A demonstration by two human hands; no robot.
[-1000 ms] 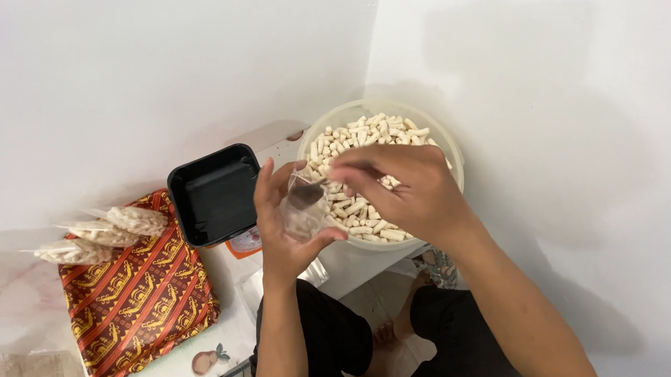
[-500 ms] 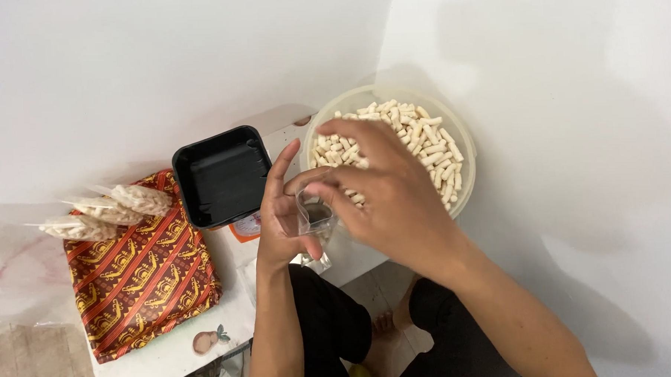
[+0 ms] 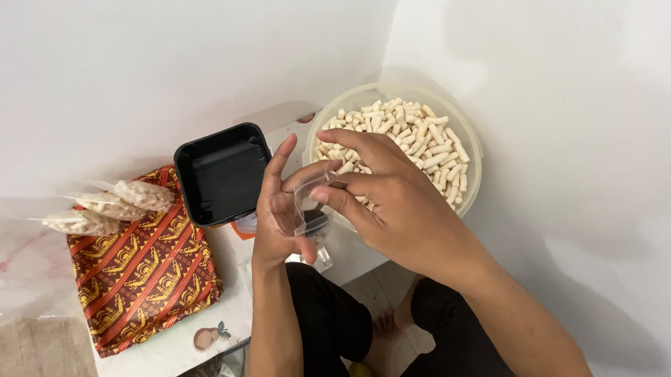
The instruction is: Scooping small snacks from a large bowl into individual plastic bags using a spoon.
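My left hand (image 3: 277,213) and my right hand (image 3: 384,198) meet over the table's right end, both pinching a small clear plastic bag (image 3: 310,206) between them. The left fingers stand upright behind the bag; the right thumb and fingers grip its mouth. Just behind the hands is a round translucent bowl (image 3: 464,132) full of pale, short stick snacks (image 3: 408,138). What lies inside the bag cannot be made out.
An empty black square tray (image 3: 220,174) sits left of the hands. Filled clear bags (image 3: 109,206) lie on a red-and-gold patterned box (image 3: 149,280). A low white table (image 3: 170,350) stands against white walls; my black-clad legs are below.
My right hand has come back from the bowl toward the bag and now grips its mouth. The view has shifted slightly, with the hands lower in the frame.
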